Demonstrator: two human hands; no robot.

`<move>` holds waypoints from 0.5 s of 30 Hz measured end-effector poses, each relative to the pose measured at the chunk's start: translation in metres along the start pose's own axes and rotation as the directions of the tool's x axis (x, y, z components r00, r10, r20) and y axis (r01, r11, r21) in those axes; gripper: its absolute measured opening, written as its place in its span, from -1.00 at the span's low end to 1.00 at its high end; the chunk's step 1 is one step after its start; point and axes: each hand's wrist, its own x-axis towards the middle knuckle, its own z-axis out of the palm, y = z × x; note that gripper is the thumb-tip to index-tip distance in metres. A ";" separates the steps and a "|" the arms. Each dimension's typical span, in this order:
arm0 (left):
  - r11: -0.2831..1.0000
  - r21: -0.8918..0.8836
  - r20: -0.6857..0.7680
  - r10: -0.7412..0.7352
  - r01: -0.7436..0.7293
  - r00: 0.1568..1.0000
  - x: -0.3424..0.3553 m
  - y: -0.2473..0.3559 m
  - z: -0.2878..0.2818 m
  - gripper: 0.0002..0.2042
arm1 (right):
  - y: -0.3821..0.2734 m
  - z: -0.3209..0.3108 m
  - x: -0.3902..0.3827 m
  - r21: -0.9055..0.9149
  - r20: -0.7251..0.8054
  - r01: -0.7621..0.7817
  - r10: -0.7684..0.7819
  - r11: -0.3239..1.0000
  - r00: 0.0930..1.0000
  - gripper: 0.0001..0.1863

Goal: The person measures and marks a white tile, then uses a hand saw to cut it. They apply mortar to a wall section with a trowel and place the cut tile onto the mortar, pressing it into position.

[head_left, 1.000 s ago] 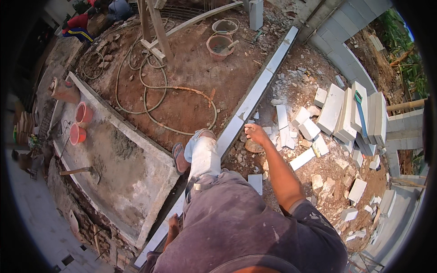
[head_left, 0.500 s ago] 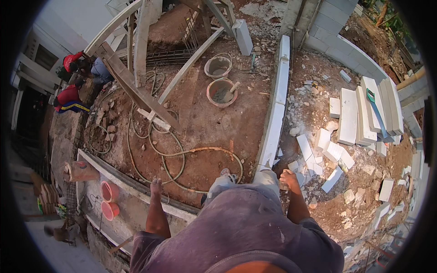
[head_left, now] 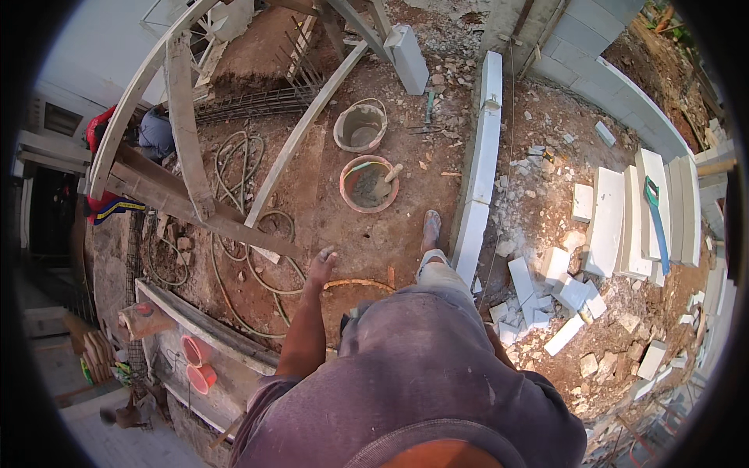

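Observation:
My left hand hangs out in front over the bare soil, its fingers loosely bent and a little apart, with nothing seen in them. Just below it, a pale green hose loops over the ground. My right hand is hidden beside my body; only a bit of the right forearm shows. Ahead of my foot stands a bucket of grey mortar, with a wooden-handled tool resting in it. Behind that is a second bucket with a grey coating inside.
A low row of white blocks runs ahead on my right. Loose blocks and a stack with a green-handled saw lie beyond. Timber props lean at the left. Other people crouch at the far left.
I have stepped forward, and the buckets are nearer. My left hand has swung forward and to the right; my right hand has gone back out of sight.

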 end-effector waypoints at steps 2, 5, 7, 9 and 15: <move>0.907 0.372 0.009 -0.214 0.195 0.977 0.015 -0.044 0.036 -0.46 | 0.037 -0.102 0.101 -0.074 -0.004 0.014 -0.014 0.997 1.000 -0.66; 0.593 0.519 0.117 -0.762 0.615 0.637 -0.006 -0.028 0.084 -0.56 | 0.080 -0.199 0.123 0.086 -0.210 -0.169 0.184 0.982 0.960 -0.61; 0.553 0.550 -0.007 -0.746 0.626 0.666 -0.032 -0.036 0.030 -0.59 | -0.039 -0.343 0.177 0.750 -0.046 -0.272 0.457 0.604 0.888 -0.64; 0.862 0.085 -0.055 -0.496 0.499 0.866 0.024 -0.021 0.036 -0.61 | 0.001 -0.448 0.222 0.870 -0.078 -0.191 0.510 0.454 0.856 -0.62; 0.951 -0.297 -0.294 -0.174 0.083 0.940 0.160 0.119 0.107 -0.63 | -0.004 -0.659 0.346 0.682 -0.264 -0.191 0.481 0.706 0.836 -0.61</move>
